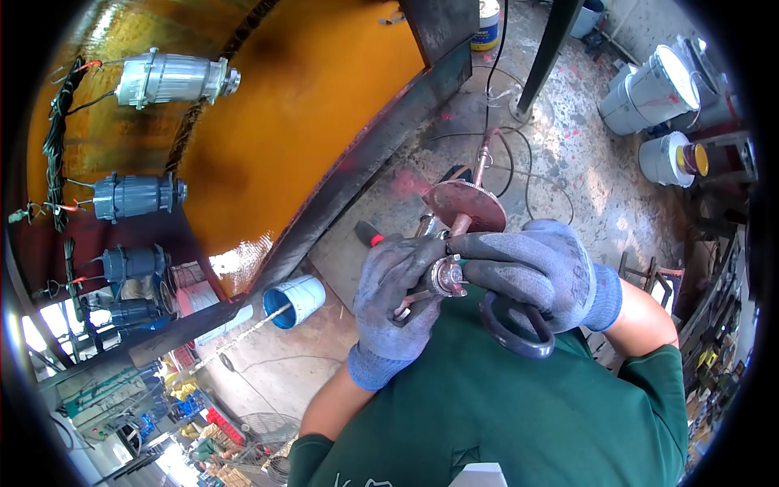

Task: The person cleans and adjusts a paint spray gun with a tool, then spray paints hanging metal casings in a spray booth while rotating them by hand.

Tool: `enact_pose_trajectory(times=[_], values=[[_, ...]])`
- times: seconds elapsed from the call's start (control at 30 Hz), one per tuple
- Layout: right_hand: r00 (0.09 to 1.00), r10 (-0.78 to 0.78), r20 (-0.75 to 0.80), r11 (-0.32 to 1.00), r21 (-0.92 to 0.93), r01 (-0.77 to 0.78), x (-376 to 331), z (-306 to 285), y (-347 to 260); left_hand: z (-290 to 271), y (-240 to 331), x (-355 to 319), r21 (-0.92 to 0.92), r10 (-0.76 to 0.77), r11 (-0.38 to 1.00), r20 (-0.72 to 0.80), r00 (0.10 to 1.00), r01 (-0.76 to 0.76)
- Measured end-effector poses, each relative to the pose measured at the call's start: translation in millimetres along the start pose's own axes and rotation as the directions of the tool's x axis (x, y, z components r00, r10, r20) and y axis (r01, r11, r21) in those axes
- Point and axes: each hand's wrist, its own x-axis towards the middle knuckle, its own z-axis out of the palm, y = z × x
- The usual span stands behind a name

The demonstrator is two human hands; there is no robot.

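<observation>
My left hand (395, 284), in a grey glove with a blue cuff, is closed around a metal tool (445, 277) with a lever-like part and a small round fitting. A brown, stained disc (466, 204) sits on the tool beyond my fingers, and a pinkish rod or hose end (484, 158) extends past it. My right hand (531, 272), gloved alike, is closed with its fingertips at the fitting. From its palm hangs a black loop handle (519, 329); the rest of that item is hidden by the glove.
A large orange-yellow curved panel (300, 89) with a dark metal edge (357, 166) stands at left. Several grey motors (174, 79) hang there. A blue bucket (296, 302) stands near the left. White buckets (652, 91) stand far right. A dark cable (527, 150) crosses the floor.
</observation>
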Motion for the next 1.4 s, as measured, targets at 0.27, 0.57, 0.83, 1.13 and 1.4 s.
enact_pose_trajectory(times=[0.27, 0.57, 0.83, 1.13, 1.4], values=[[1.0, 0.013, 0.011, 0.988, -0.155, -0.011, 3.7, -3.5, -2.2, -2.3, -1.6, 2.4, -0.006, -0.005, 1.0, -0.004, 1.0, 0.005], [0.996, -0.04, -0.081, 0.986, -0.163, 0.026, 4.2, -3.2, 0.5, -1.7, 0.8, 8.1, 0.009, -0.019, 1.0, 0.019, 1.0, 0.019], [0.989, -0.072, -0.127, 0.986, -0.157, 0.052, 1.9, 1.0, -1.6, -1.1, 2.8, 8.0, 0.01, -0.024, 1.0, 0.035, 0.999, 0.023], [0.992, -0.051, -0.115, 0.989, -0.144, 0.034, -1.3, -1.2, -4.9, 2.4, 1.1, 4.8, -0.014, -0.014, 1.0, 0.01, 1.0, 0.015], [0.996, -0.027, -0.079, 0.985, -0.175, 0.013, 1.6, 1.1, -7.7, -0.9, -2.1, 3.4, -0.023, -0.009, 1.0, 0.022, 1.0, 0.01]])
